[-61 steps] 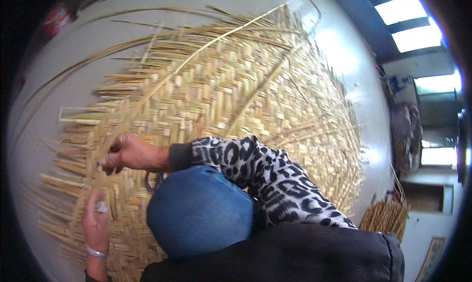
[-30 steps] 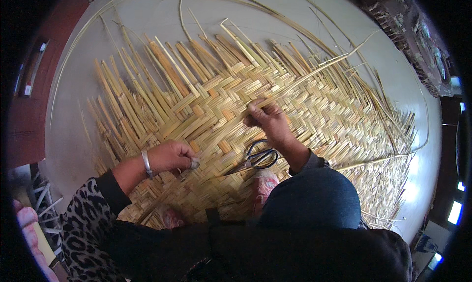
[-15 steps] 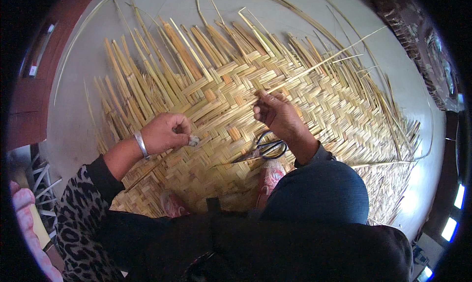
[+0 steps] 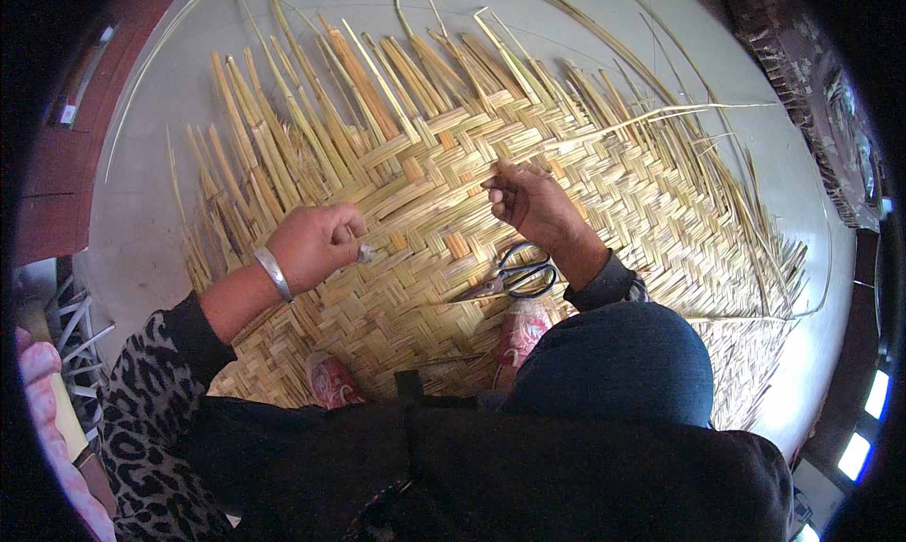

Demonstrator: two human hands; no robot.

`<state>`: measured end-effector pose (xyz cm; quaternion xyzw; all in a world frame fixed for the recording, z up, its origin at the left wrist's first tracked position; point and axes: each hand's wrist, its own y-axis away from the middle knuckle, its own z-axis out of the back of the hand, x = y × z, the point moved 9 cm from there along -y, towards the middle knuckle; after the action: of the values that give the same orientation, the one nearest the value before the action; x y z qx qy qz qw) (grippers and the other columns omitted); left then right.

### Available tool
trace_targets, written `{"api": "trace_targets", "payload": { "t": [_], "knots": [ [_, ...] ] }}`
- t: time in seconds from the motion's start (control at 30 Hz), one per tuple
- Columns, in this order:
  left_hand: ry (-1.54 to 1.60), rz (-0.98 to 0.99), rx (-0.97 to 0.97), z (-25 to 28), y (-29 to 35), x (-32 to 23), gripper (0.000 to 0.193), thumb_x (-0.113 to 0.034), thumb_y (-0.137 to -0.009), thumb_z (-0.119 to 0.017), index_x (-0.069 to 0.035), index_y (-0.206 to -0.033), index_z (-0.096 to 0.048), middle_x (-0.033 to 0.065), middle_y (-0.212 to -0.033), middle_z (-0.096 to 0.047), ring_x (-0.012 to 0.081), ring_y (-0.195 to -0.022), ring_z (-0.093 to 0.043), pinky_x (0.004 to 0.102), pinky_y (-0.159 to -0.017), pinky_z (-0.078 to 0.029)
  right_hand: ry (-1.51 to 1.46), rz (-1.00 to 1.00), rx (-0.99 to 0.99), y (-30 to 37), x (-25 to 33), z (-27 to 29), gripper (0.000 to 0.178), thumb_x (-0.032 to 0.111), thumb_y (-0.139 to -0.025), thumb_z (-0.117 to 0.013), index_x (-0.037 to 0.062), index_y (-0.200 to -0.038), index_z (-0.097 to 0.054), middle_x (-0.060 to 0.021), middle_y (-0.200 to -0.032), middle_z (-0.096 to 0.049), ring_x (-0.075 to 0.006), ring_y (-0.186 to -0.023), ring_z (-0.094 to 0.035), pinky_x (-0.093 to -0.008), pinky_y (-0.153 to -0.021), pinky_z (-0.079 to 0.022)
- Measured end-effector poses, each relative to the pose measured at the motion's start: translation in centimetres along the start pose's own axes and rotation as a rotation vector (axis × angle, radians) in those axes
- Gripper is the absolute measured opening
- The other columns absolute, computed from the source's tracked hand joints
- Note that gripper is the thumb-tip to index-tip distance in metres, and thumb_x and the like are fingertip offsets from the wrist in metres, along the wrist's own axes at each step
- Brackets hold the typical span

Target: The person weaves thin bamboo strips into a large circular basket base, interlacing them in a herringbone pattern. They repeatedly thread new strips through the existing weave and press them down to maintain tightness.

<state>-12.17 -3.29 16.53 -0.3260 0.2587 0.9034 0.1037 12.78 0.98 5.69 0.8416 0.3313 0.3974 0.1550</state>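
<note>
While pinching a strip (image 4: 618, 129) with right hand (image 4: 540, 210), curling left hand (image 4: 316, 247) over mat (image 4: 406, 287), grip unclear, now showing more left shoe (image 4: 332, 381).

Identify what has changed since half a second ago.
The far end of the long strip by the right hand has swung lower and rightward; the left hand has drifted slightly left. Any grip change is unclear. The scissors still lie on the mat.
</note>
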Motion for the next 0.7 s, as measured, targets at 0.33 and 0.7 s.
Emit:
{"api": "trace_targets", "payload": {
  "t": [0.33, 0.7],
  "knots": [
    [0.052, 0.055, 0.182, -1.4, 0.5, 1.9, 0.014, -0.012, -0.082, -0.071, -0.003, -0.082, -0.06, 0.0037, -0.072, -0.06, 0.0116, -0.064, -0.058, 0.0282, -0.06, -0.049, -0.049, -0.063, -0.051, 0.1, -2.4, 0.9, 0.02, 0.026, -0.098, -0.06, 0.0074, -0.093, -0.064, -0.004, -0.081, -0.067, -0.0156, -0.072, -0.067, -0.0304, -0.063, -0.057],
    [0.102, 0.065, 0.289, -3.3, -0.1, 1.3, 0.019, -0.02, -0.084, -0.07, -0.002, -0.082, -0.063, 0.0042, -0.065, -0.06, 0.0089, -0.061, -0.054, 0.0288, -0.057, -0.046, 0.173, 0.197, -0.061, 0.8, 0.7, -2.7, 0.02, 0.023, -0.097, -0.061, 0.0039, -0.094, -0.068, -0.0036, -0.076, -0.066, -0.015, -0.064, -0.065, -0.028, -0.062, -0.055]
  ]
}}
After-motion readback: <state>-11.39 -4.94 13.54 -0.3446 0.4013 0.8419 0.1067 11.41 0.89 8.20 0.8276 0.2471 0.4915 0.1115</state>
